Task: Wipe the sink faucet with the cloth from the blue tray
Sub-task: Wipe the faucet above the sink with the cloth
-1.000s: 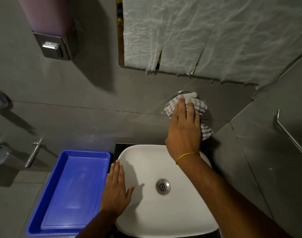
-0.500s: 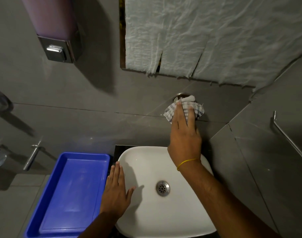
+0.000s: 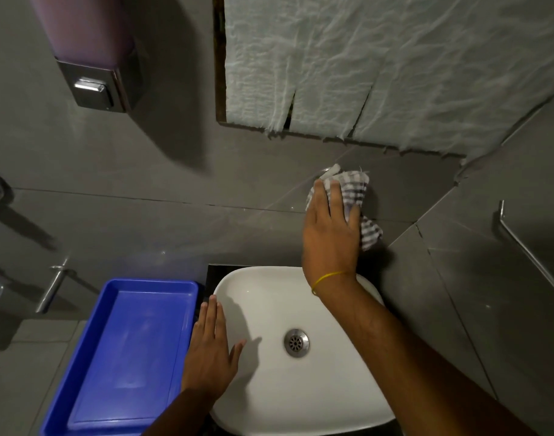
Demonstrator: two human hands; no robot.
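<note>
My right hand [image 3: 330, 234] presses a grey-and-white checked cloth [image 3: 354, 193] over the wall-mounted faucet above the white sink [image 3: 332, 388]. The faucet is almost wholly hidden; only a sliver of its chrome base [image 3: 326, 170] shows above the cloth. A loose corner of the cloth hangs to the right of my hand. My left hand [image 3: 211, 350] lies flat with fingers apart on the sink's left rim, holding nothing. The blue tray [image 3: 118, 357] stands left of the sink with nothing in it.
A soap dispenser [image 3: 90, 55] hangs on the grey tiled wall at upper left. Crumpled white paper [image 3: 379, 64] covers the mirror above the faucet. A metal rail [image 3: 530, 256] runs along the right wall. A chrome handle [image 3: 52, 287] juts out at left.
My right hand has shifted slightly left and turned on the faucet, and the cloth now bunches to its right with a corner hanging down. The left hand has stayed put.
</note>
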